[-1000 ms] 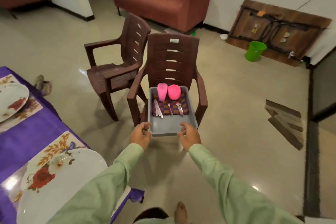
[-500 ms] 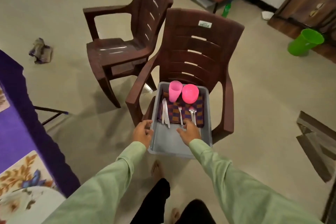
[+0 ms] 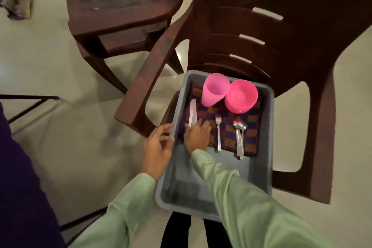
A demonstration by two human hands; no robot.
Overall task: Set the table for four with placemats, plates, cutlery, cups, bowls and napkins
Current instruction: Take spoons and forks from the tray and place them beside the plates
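Your right hand [image 3: 198,137] has left the near rim of the grey tray [image 3: 270,127] & gone inside; it now lies over the handle end of the knife [image 3: 192,110], fingers lightly bent, can't tell if they've pinched it yet; your left hand [image 3: 158,147] has let go too, fingers loose, tips at the left rim, holding nothing; fork [image 3: 218,135], spoons [image 3: 239,139], cup [image 3: 215,89] & bowls [image 3: 241,96] sit as before on the checked cloth [image 3: 250,127], tray on the chair [image 3: 261,26]; so prob. you're starting on cutlery, knife first.

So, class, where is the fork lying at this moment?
In the head view, the fork lies on the checked cloth inside the grey tub, between the knife on its left and the spoons on its right.
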